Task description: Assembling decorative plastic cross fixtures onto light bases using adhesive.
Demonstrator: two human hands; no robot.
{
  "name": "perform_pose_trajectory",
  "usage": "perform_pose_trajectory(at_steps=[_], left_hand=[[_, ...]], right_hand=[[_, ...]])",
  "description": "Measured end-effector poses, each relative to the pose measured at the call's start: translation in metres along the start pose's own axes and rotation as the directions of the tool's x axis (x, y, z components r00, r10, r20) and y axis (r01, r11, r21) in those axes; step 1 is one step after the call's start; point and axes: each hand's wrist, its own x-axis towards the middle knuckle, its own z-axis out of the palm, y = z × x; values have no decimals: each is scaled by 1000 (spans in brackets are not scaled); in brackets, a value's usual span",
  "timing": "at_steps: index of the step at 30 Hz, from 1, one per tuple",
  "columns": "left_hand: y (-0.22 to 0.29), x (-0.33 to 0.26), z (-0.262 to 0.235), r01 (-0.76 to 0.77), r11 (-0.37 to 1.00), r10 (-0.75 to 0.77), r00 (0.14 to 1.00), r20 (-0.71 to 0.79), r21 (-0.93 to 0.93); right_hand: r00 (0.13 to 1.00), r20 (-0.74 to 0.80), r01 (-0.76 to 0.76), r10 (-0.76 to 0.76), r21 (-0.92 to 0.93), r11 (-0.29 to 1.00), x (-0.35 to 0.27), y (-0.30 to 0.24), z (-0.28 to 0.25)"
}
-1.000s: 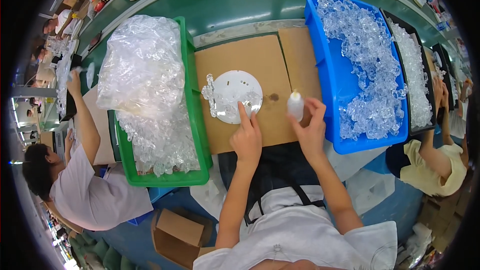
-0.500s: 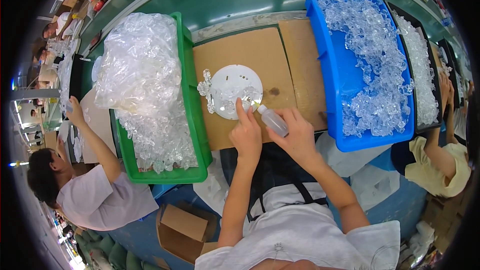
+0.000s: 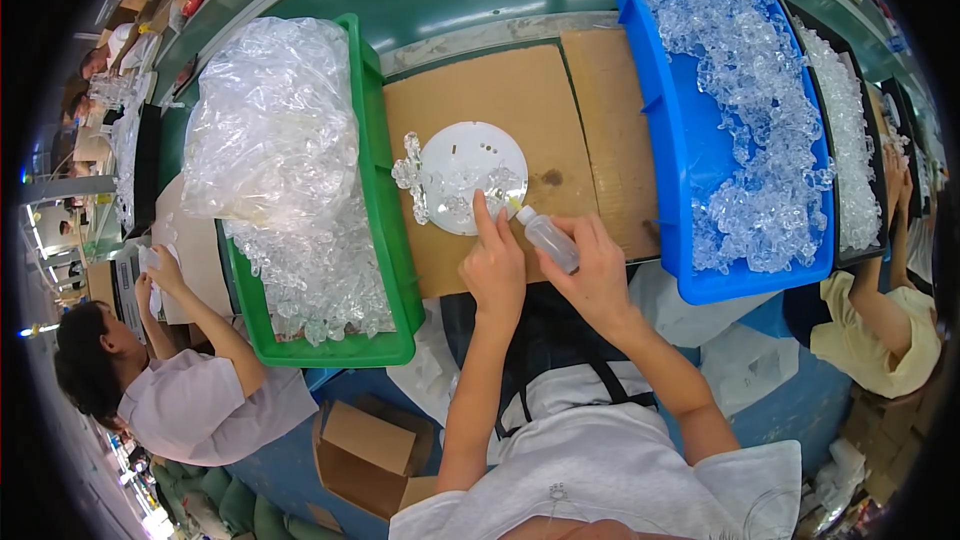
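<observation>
A round white disc [image 3: 505,147] with small holes lies on the cardboard, with clear plastic pieces spread over its near half. More clear flower-shaped pieces [image 3: 408,174] rest at its left edge. My left hand [image 3: 493,270] is at the near rim, index finger stretched over the clear pieces and thumb apart from it; the other fingers are curled and partly hidden. Gripped in my right hand [image 3: 598,275] is a small translucent squeeze bottle [image 3: 550,242] with a white cap. The bottle tilts toward the disc, its yellowish tip close to the pieces by my left fingers.
A green bin [image 3: 398,325] with clear pieces and a big plastic bag stands left. On the right is a blue bin [image 3: 680,155] of clear pieces, beside a black tray [image 3: 845,140]. Cardboard [image 3: 500,80] covers the table between. Co-workers sit at both sides; an open carton [image 3: 365,450] is below.
My hands and the bottle hold nearly the same place at the disc. The view has shifted slightly. The co-worker at left has lowered a raised arm and brought both hands together.
</observation>
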Motion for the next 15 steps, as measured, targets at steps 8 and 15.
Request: perform_pose_trajectory(at_steps=[8, 15], left_hand=[[-1, 0, 1, -23, 1000, 24, 999, -33, 18], [-4, 2, 0, -80, 996, 83, 995, -61, 42]], right_hand=[[999, 0, -38, 38, 9, 999, -1, -3, 0], [1000, -9, -29, 29, 19, 999, -3, -6, -1]])
